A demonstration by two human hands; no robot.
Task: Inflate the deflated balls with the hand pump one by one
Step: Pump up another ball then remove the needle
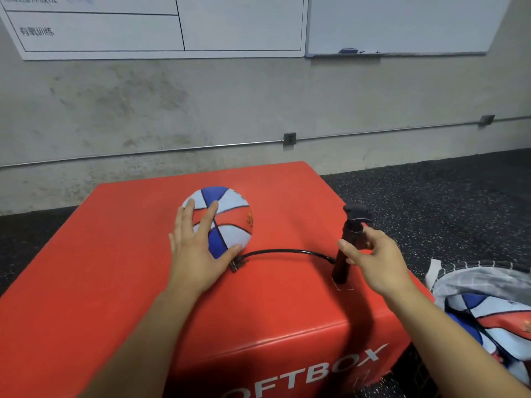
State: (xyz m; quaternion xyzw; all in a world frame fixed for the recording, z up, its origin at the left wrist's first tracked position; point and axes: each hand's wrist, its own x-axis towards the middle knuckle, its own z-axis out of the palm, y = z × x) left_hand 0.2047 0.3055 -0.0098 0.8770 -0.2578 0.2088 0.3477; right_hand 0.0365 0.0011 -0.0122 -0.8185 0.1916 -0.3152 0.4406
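Left grip [198,242] flat on ball [227,216]; right grip [373,259] clasps pump [349,242] on red box [115,254], concrete wall [230,104] behind.

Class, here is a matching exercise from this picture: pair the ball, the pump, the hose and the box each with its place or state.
Things:
1. ball
2. pump
3. hose
4. box

Descriptions:
A. red, bears the other three
B. upright, beside the right hand
C. under the left hand
D. black, curves from ball to pump

Pairs: 1-C, 2-B, 3-D, 4-A
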